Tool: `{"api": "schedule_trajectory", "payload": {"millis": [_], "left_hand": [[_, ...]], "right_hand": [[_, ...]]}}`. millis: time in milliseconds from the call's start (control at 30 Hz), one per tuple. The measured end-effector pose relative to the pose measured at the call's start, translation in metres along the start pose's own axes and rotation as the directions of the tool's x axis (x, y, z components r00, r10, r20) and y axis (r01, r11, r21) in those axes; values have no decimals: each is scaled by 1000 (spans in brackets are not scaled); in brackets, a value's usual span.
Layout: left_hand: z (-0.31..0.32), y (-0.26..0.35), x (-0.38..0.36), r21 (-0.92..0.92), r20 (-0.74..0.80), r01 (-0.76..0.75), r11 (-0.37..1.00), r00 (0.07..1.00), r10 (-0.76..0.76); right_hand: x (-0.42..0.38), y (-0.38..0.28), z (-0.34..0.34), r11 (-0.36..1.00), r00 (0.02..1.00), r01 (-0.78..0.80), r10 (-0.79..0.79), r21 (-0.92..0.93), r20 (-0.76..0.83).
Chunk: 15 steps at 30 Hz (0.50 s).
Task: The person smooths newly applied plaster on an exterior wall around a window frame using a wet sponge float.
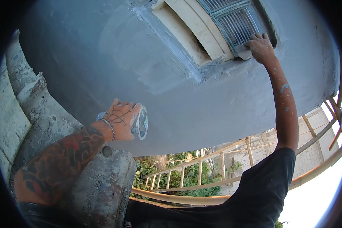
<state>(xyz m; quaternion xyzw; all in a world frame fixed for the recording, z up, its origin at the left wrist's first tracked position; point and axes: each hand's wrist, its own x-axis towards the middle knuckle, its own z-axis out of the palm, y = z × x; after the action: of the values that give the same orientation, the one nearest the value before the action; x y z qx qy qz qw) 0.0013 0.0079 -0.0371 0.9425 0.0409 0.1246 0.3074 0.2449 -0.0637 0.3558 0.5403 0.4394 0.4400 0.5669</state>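
My left hand (119, 118) is wrapped round a clear plastic container (143, 122), tipped on its side with its open rim facing right. Bluish-grey smears mark it. High on the right, my right hand (261, 49) reaches up with bent fingers to the lower corner of a window (237, 28) with ribbed glass. Beside those fingers is a thin pale flat piece (245, 55) at the frame's bottom edge; I cannot tell what they grip. Grey-blue paint spots dot the right forearm. Around the window spreads a grey-blue coated wall (148, 64), rough along the opening.
Paint-spattered grey roof sheets (98, 182) lie at the lower left, beneath my left arm. A bamboo ladder (200, 173) and a bamboo rail (216, 199) run below the wall. Green plants (178, 178) and a pale block wall (266, 150) appear farther down.
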Motion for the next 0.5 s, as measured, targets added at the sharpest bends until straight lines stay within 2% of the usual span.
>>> {"api": "schedule_trajectory", "payload": {"millis": [67, 100, 133, 200, 267, 300, 367, 400, 467, 500], "left_hand": [[0, 0, 0, 4, 0, 7, 1000, 1000, -7], [1, 1, 0, 8, 3, 6, 1000, 1000, -6], [3, 1, 0, 7, 2, 5, 1000, 1000, -5], [4, 0, -2, 14, -52, -17, 1000, 998, 18], [1, 1, -1, 16, -22, -2, 1000, 1000, 3], [0, 2, -1, 18, 6, 6, 1000, 1000, -6], [4, 0, 0, 16, -12, -7, 1000, 1000, 7], [6, -1, 0, 12, -33, -17, 1000, 999, 17], [6, -2, 1, 21, -30, -10, 1000, 1000, 10], [6, -1, 1, 33, -20, -6, 999, 1000, 7]], "right_hand": [[-1, 9, -8, 994, 993, -79, 85, -77, 78], [-5, 13, -13, 985, 988, -145, 149, -90, 36], [-7, 19, -14, 985, 988, -144, 148, -92, 35], [-9, 25, -18, 974, 981, -189, 181, -123, -73], [-6, 14, -21, 988, 983, -142, 133, -65, -130], [-4, 3, -19, 998, 981, -65, 59, -24, -184], [-1, -15, -11, 997, 966, 69, -62, 22, -253], [-1, -22, -4, 997, 964, 72, -65, 18, -256], [-2, -30, 9, 998, 994, 60, -62, -21, -86], [-3, -32, 9, 998, 996, 49, -52, -50, -71]]}}
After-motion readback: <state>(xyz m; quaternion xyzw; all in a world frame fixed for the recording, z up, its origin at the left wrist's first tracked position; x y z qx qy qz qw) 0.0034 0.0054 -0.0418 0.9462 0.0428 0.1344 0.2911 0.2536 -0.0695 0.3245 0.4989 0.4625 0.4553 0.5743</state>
